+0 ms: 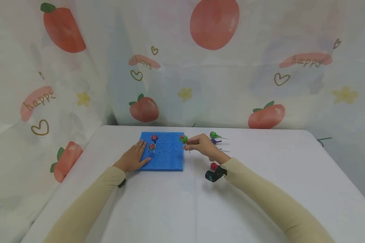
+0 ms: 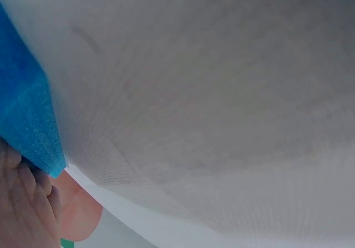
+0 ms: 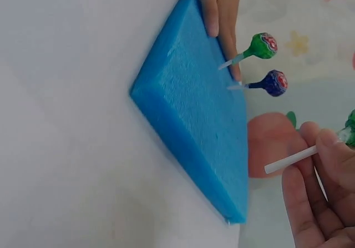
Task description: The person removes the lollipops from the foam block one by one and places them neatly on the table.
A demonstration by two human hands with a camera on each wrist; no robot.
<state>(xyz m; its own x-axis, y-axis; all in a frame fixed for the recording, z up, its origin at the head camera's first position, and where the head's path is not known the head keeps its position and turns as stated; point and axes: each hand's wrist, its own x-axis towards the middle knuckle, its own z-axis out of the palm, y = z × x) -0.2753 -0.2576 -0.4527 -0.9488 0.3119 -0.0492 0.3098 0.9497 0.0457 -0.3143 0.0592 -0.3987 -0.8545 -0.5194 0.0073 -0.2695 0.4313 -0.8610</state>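
A blue foam board (image 1: 167,162) with small holes lies on the table. My left hand (image 1: 133,157) rests on its left edge, fingers straight. Two lollipops stand upright in the board, one with a dark blue wrapper (image 3: 274,83), the other a green lollipop (image 3: 263,45). Over the board's right edge, my right hand (image 1: 203,145) pinches another green-wrapped lollipop (image 1: 184,139) between thumb and fingers. Its white stick (image 3: 291,160) points downward, the tip clear of the foam in the right wrist view.
Right of the board lie a green lollipop (image 1: 213,134), a purple lollipop (image 1: 213,141) and a stick (image 1: 224,149) whose head my right hand hides. A red lollipop (image 1: 214,166) shows beside my right wrist. A printed curtain (image 1: 170,77) hangs behind the white table (image 1: 164,209).
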